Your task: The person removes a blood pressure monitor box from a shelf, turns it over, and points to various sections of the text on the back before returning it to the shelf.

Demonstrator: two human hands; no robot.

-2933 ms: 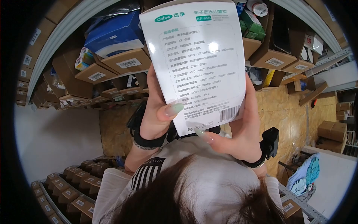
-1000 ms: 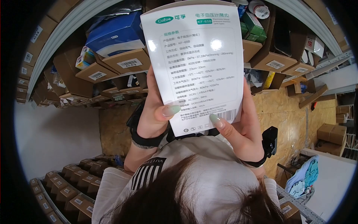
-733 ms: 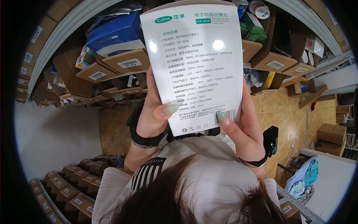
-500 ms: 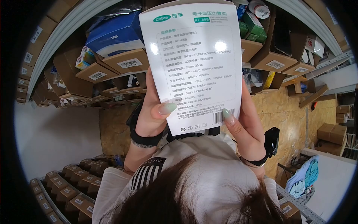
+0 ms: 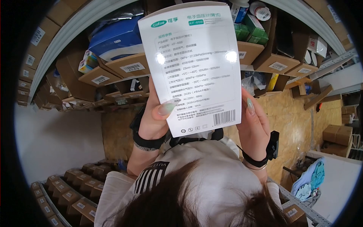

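A white blood pressure monitor box [image 5: 193, 72] with green lettering and a barcode is held up in front of my chest, its printed text panel facing me. My left hand [image 5: 154, 117] is closed on the lower left edge, thumb across the panel and the other fingers mostly hidden behind. Beside the lower right edge is my right hand [image 5: 254, 126], open, its thumb off the panel and its fingers stretched out. Whether some of its fingers touch the box's side cannot be made out.
Cardboard bins [image 5: 131, 67] with barcode labels line the shelves ahead. A blue package [image 5: 117, 39], green boxes [image 5: 254, 29] and a white-capped bottle [image 5: 261, 11] sit in them. More bins [image 5: 81, 206] stand lower left; cartons [image 5: 337, 135] and bundled cloth [image 5: 312, 179] lie right.
My right thumb has come off the panel near the barcode, and that hand has moved to the edge's outer side. The box has shifted slightly left, still in my left hand.
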